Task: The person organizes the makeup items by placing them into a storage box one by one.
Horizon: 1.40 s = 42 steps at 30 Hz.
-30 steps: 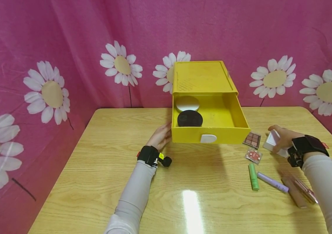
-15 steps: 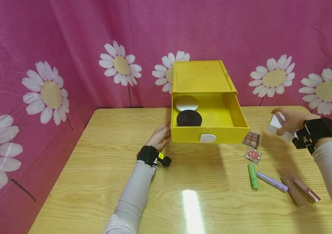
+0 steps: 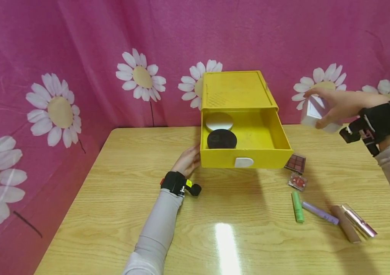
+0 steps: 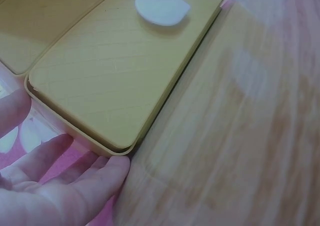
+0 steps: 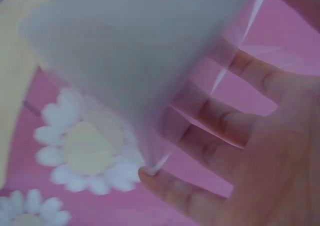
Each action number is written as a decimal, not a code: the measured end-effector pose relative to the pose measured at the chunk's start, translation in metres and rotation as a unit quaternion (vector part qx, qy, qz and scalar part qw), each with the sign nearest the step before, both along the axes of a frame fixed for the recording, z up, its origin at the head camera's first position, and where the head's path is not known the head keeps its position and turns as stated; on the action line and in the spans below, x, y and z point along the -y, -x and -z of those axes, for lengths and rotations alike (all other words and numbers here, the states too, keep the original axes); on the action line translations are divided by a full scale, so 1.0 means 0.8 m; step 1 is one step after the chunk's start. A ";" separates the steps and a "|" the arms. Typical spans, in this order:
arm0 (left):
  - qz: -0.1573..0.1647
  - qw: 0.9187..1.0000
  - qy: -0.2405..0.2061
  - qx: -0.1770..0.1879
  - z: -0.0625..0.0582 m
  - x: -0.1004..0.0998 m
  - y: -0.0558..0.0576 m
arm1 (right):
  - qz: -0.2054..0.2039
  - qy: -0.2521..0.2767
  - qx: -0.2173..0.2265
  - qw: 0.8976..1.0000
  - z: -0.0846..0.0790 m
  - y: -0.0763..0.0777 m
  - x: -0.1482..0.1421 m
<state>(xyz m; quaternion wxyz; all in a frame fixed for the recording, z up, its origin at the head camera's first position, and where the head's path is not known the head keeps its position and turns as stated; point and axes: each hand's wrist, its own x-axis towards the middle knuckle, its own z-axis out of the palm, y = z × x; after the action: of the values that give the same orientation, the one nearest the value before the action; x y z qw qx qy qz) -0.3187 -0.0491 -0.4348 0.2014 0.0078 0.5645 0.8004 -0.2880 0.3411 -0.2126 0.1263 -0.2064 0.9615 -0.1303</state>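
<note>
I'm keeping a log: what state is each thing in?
Yellow upper drawer, pulled open
Yellow lower drawer, appears shut
Black round case, in upper drawer
White round case, in upper drawer
White rectangular box, held aloft
Right hand, gripping that box
Left hand, touching yellow cabinet
Brown square palette, flat, pans visible
Clear-cased red compact, flat
Green tube, lying
Purple tube, lying
Brown tube, lying
Rose-gold metallic tube, lying
</note>
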 end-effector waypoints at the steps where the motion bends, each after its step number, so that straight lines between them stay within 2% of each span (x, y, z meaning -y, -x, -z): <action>1: -0.001 1.000 0.000 0.001 0.000 0.000 0.000 | -0.012 -0.008 -0.010 1.000 -0.007 0.000 0.007; 3: -0.002 1.000 -0.001 0.001 -0.001 0.000 -0.001 | -0.029 -0.024 -0.025 0.999 -0.020 -0.001 0.020; 8: 0.000 1.000 0.001 -0.002 -0.001 0.000 -0.002 | -0.053 -0.035 -0.028 0.998 -0.045 -0.007 0.057; 13: 0.002 1.000 0.003 -0.004 0.001 0.001 0.000 | -0.050 -0.042 -0.004 0.998 -0.065 -0.014 0.100; 17: 0.001 1.000 -0.002 -0.003 0.000 0.001 0.000 | -0.055 -0.062 0.021 0.996 -0.073 -0.017 0.133; 20: 0.001 1.000 -0.004 -0.003 -0.001 0.001 -0.001 | -0.081 -0.081 0.029 0.993 -0.073 -0.020 0.153; 23: 0.004 1.000 -0.001 -0.003 -0.002 0.000 -0.001 | -0.120 -0.096 0.019 0.988 -0.070 -0.023 0.169; 27: 0.000 1.000 0.000 -0.001 0.000 -0.001 0.001 | -0.141 -0.116 0.017 0.983 -0.067 -0.027 0.188; 32: 0.002 1.000 -0.010 -0.028 0.012 0.001 0.006 | -0.130 -0.147 0.034 0.980 -0.061 -0.030 0.204; 35: 0.001 0.999 -0.010 -0.035 0.015 0.001 0.007 | -0.128 -0.158 0.045 0.978 -0.056 -0.031 0.210; 42: -0.001 1.000 -0.005 -0.005 0.004 -0.001 0.002 | -0.133 -0.145 0.080 0.977 -0.042 -0.030 0.220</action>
<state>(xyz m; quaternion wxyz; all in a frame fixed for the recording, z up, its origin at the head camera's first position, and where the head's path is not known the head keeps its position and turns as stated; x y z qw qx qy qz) -0.3203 -0.0481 -0.4376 0.1979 0.0118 0.5612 0.8036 -0.2639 0.1653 -0.1792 0.2477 -0.3014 0.9207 0.0121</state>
